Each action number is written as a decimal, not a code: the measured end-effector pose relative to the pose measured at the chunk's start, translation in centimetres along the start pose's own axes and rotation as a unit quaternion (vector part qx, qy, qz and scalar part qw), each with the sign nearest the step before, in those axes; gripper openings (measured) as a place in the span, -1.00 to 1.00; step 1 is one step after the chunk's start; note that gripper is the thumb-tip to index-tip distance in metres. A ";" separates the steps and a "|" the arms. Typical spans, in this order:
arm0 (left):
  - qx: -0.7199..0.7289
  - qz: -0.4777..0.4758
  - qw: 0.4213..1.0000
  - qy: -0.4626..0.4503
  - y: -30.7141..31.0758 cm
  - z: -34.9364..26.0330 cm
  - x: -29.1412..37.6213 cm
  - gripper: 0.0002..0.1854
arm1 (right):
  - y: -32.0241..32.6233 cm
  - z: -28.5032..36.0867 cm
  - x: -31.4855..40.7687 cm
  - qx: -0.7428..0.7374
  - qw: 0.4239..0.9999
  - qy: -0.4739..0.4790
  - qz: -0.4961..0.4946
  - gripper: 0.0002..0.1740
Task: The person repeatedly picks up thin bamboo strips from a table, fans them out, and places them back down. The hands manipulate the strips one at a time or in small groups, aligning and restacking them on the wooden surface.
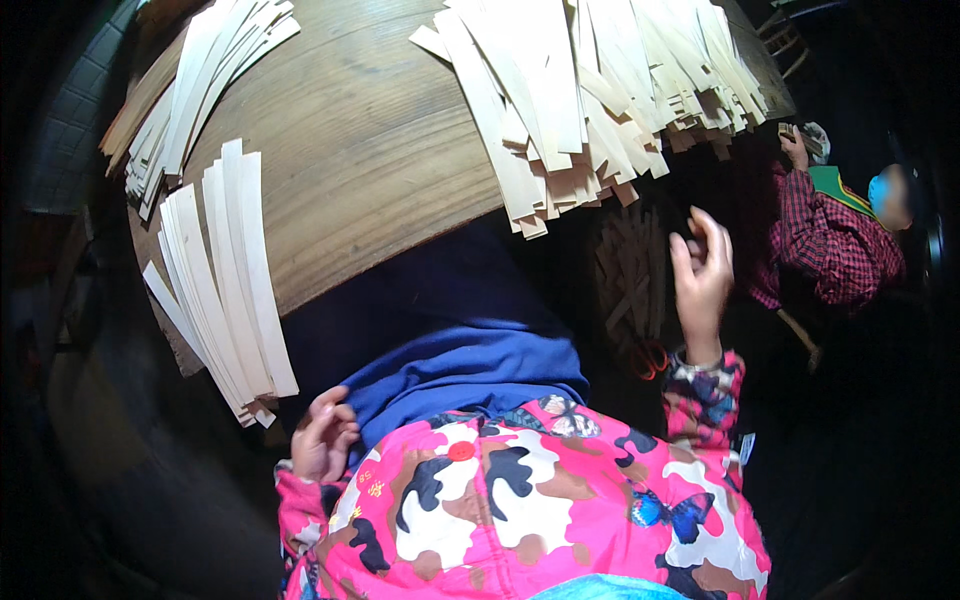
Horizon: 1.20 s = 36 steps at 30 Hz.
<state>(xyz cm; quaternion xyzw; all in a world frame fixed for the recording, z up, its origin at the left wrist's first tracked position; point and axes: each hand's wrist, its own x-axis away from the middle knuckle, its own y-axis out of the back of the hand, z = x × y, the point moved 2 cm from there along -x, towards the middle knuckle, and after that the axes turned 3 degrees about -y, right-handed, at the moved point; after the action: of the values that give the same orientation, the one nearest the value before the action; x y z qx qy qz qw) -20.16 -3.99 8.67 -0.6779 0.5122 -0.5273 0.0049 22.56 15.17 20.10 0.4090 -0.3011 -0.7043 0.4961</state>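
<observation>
My left hand (324,435) rests by the blue cloth (465,360) over my lap, fingers loosely curled and nothing visible in them. Just above it, a stack of thin pale wood strips (225,285) overhangs the near left part of the wooden table (360,157). My right hand (703,277) is raised off the table's right side, fingers bent and apart, holding nothing. Nearest to it is a large pile of wood strips (540,97), whose ends stick out past the table's front edge.
Another bundle of strips (214,75) lies at the far left. More strips (634,270) stand low in the dark beneath the right pile, beside red-handled scissors (649,361). At right, a person in a checked shirt (840,240) holds a small object (787,132).
</observation>
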 end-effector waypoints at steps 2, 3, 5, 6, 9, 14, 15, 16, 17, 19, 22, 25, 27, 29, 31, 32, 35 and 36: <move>0.168 0.060 0.984 -0.023 2.8 0.9 1.2 -0.65 | -1.7 3.5 -3.5 -0.071 0.994 0.079 0.007 -0.57; 0.233 -0.040 0.969 -0.076 4.6 0.8 1.2 -0.64 | -3.2 5.4 -5.4 -0.077 0.988 0.134 0.020 -0.51; 0.326 -0.051 0.928 -0.171 6.7 -0.1 1.4 -0.63 | -7.8 8.3 -9.3 0.032 0.986 0.136 0.090 -0.24; 0.350 -0.003 0.913 -0.209 7.2 -1.1 1.3 -0.61 | -10.2 9.3 -11.1 0.111 0.980 0.117 0.113 -0.08; 0.225 0.001 0.954 -0.198 7.3 -3.9 1.5 -0.34 | -15.1 10.9 -14.2 0.162 0.970 0.089 0.155 -0.06; 0.129 0.050 0.977 -0.163 4.4 -7.0 2.1 -0.05 | -18.0 12.2 -13.3 0.254 0.953 0.099 0.132 -0.10; 0.108 0.060 0.980 -0.153 3.9 -7.3 2.0 -0.03 | -17.8 12.3 -12.9 0.244 0.953 0.121 0.134 -0.15; 0.098 0.063 0.983 -0.140 3.5 -7.5 1.9 -0.01 | -17.4 12.4 -12.7 0.235 0.951 0.144 0.137 -0.19; 0.071 0.128 0.982 -0.119 3.1 -7.9 1.7 -0.04 | -17.0 12.4 -12.3 0.206 0.954 0.159 0.147 -0.25; 0.036 0.105 0.987 -0.113 3.0 -7.8 1.5 -0.10 | -15.8 11.8 -12.4 0.187 0.960 0.117 0.175 -0.28; 0.062 0.101 0.986 -0.114 2.7 -8.1 1.0 -0.21 | -15.0 11.7 -12.3 0.162 0.969 0.036 0.181 -0.02; 0.091 0.108 0.986 -0.095 1.5 -8.8 0.5 -0.24 | -16.1 13.0 -10.7 0.197 0.964 0.067 0.167 0.17; 0.071 0.134 0.985 -0.081 0.1 -9.2 0.2 -0.26 | -16.9 13.8 -9.6 0.243 0.950 0.091 0.175 0.16; 0.058 0.147 0.985 -0.067 -1.4 -9.2 0.0 -0.27 | -16.6 13.9 -9.2 0.239 0.958 0.111 0.114 -0.01; 0.028 0.144 0.988 -0.054 -2.6 -8.8 0.1 -0.25 | -15.7 13.0 -9.4 0.236 0.961 0.119 0.086 -0.18; 0.011 0.136 0.989 -0.050 -3.0 -8.6 0.1 -0.23 | -15.4 12.5 -9.5 0.259 0.957 0.110 0.078 -0.22; -0.070 0.139 0.986 -0.052 -3.9 -8.3 -0.2 -0.28 | -15.2 11.5 -10.5 0.247 0.956 0.127 0.093 -0.41; -0.090 0.112 0.988 -0.052 -4.1 -8.2 -0.5 -0.33 | -15.4 11.4 -10.7 0.246 0.957 0.129 0.090 -0.44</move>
<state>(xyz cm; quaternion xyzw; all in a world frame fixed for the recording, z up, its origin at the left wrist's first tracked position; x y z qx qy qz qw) -23.23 2.70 14.21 -0.6403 0.6293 -0.4394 0.0299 7.46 30.50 15.78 0.5766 -0.4341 -0.5022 0.4762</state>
